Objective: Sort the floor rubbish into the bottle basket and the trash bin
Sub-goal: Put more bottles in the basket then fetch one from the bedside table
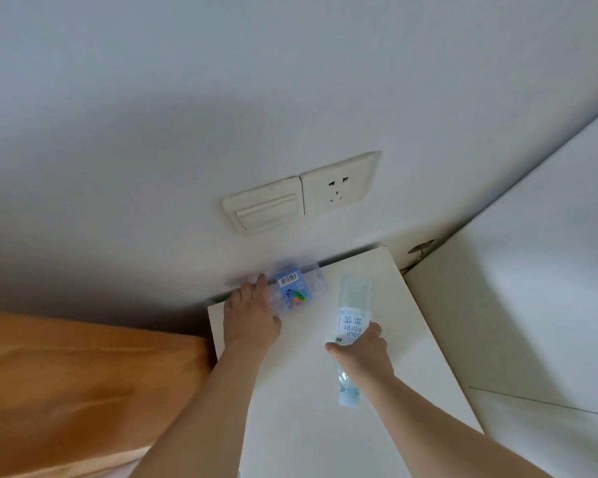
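Two clear plastic bottles are over a white bedside cabinet (377, 426). My left hand (249, 319) grips a squat bottle with a blue label and barcode (296, 286) near the cabinet's far edge by the wall. My right hand (363, 353) is wrapped round the middle of a taller bottle with a pale blue label (351, 319); its cap end points back toward me below the hand. Neither the basket nor the trash bin is in view.
An orange bed cover (66, 391) lies to the left of the cabinet. A wall switch (263, 208) and a socket (339, 188) sit on the white wall above. A white wall panel (532, 270) and floor tiles lie to the right.
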Tool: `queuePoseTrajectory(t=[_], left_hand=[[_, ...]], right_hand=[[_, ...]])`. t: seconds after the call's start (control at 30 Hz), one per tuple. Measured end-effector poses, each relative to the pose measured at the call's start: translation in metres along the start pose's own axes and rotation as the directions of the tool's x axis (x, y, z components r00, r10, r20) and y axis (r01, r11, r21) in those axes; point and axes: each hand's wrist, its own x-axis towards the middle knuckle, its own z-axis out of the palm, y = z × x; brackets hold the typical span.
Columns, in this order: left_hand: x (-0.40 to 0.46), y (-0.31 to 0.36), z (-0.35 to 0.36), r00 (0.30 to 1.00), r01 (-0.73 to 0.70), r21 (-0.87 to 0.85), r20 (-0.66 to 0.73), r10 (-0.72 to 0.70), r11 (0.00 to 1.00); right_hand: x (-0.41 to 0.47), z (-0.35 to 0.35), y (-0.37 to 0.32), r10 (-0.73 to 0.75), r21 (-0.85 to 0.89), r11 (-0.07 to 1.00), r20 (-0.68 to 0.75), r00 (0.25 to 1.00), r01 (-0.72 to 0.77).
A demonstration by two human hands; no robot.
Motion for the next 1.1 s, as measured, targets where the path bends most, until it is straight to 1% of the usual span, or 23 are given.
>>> queuePoseTrajectory(t=[0.1, 0.2, 0.3, 0.37, 0.43, 0.53, 0.67, 0.8, 0.9, 1.0, 1.1], left_hand=[[0.003, 0.000, 0.014, 1.000, 0.011, -0.038, -0.021, -0.011, 0.999], [-0.009, 0.004, 0.004, 0.994, 0.039, -0.061, 0.108, -0.032, 0.997], [-0.034, 0.011, -0.022, 0.976, 0.107, -0.207, 0.208, -0.064, 0.972], [-0.055, 0.017, -0.047, 0.965, 0.175, -0.316, 0.244, -0.099, 0.933], [-0.079, 0.025, -0.071, 0.951, 0.245, -0.384, 0.275, -0.143, 0.890], [-0.125, 0.035, -0.104, 0.941, 0.314, -0.433, 0.258, -0.217, 0.845], [-0.188, 0.042, -0.139, 0.930, 0.367, -0.464, 0.216, -0.299, 0.807], [-0.263, 0.039, -0.167, 0.909, 0.414, -0.469, 0.170, -0.380, 0.780], [-0.336, 0.035, -0.178, 0.825, 0.530, -0.557, 0.163, -0.542, 0.639], [-0.415, 0.031, -0.174, 0.730, 0.633, -0.559, 0.200, -0.653, 0.536], [-0.499, 0.030, -0.161, 0.605, 0.704, -0.595, 0.218, -0.766, 0.387]], right_hand=[[0.015, 0.012, 0.004, 0.004, 0.046, 0.999, -0.018, 1.000, -0.003], [0.009, 0.002, 0.005, 0.014, 0.104, 0.994, -0.010, 1.000, -0.013], [-0.015, -0.025, -0.001, -0.002, 0.136, 0.991, -0.017, 1.000, 0.004], [-0.038, -0.046, -0.006, -0.039, 0.148, 0.988, -0.019, 0.999, 0.041], [-0.063, -0.066, -0.011, -0.073, 0.165, 0.984, -0.015, 0.997, 0.074], [-0.102, -0.093, -0.012, -0.112, 0.182, 0.977, 0.006, 0.994, 0.109], [-0.147, -0.119, -0.005, -0.157, 0.228, 0.964, 0.085, 0.984, 0.134], [-0.190, -0.130, -0.001, -0.187, 0.299, 0.948, 0.247, 0.951, 0.108], [-0.228, -0.120, 0.009, -0.234, 0.238, 0.959, 0.365, 0.901, 0.153], [-0.271, -0.101, 0.027, -0.282, 0.163, 0.959, 0.472, 0.835, 0.232], [-0.321, -0.080, 0.054, -0.318, 0.101, 0.942, 0.572, 0.756, 0.320]])
